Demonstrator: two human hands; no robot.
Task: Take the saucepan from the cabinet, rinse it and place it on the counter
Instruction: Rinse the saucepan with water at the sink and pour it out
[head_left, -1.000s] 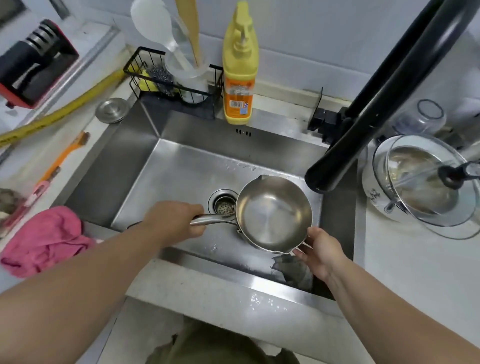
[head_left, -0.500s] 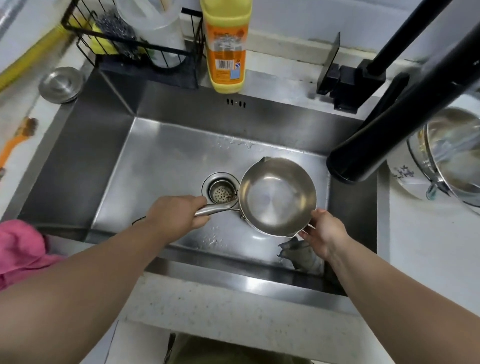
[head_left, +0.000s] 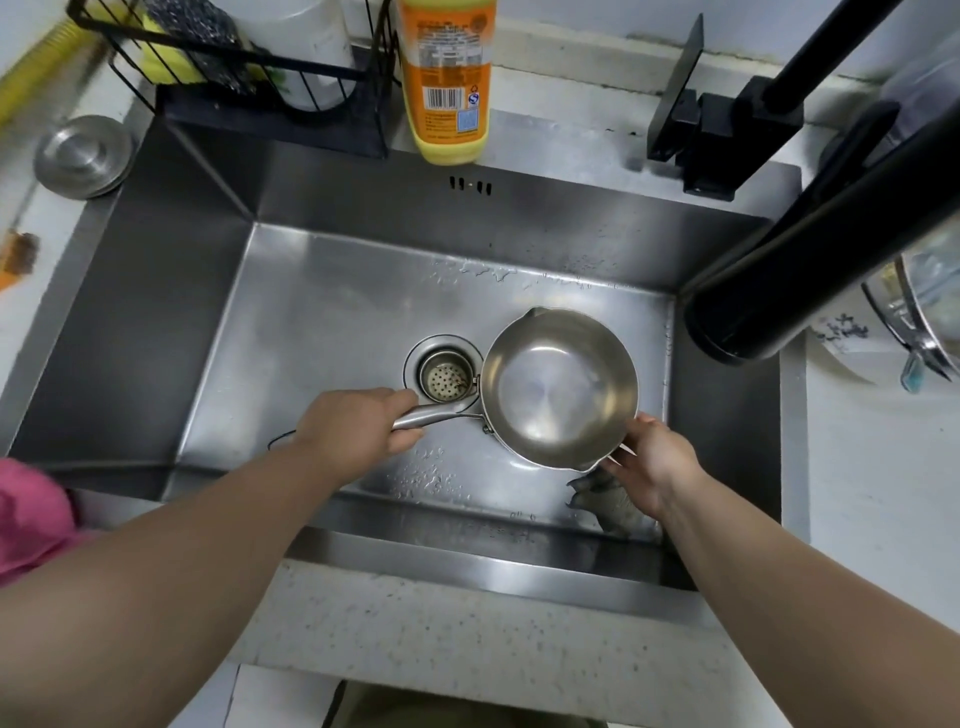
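**Saucepan held over the sink basin: risks before rinsing**

The saucepan (head_left: 558, 387) is held mouth-up above the sink (head_left: 322, 322), just right of the drain (head_left: 443, 370) and beside the black faucet (head_left: 810, 249) spout. The left hand (head_left: 358, 428) is wrapped around the handle; the right hand (head_left: 652, 462) pinches the near rim with its fingertips. No water is seen running. Probable hazards: a wet rim may slip from the light fingertip hold, tipping the pan onto the grey rag (head_left: 605, 501) below; raising the pan could strike the overhanging spout; a strong stream may splash onto the table (head_left: 878, 493) at right.
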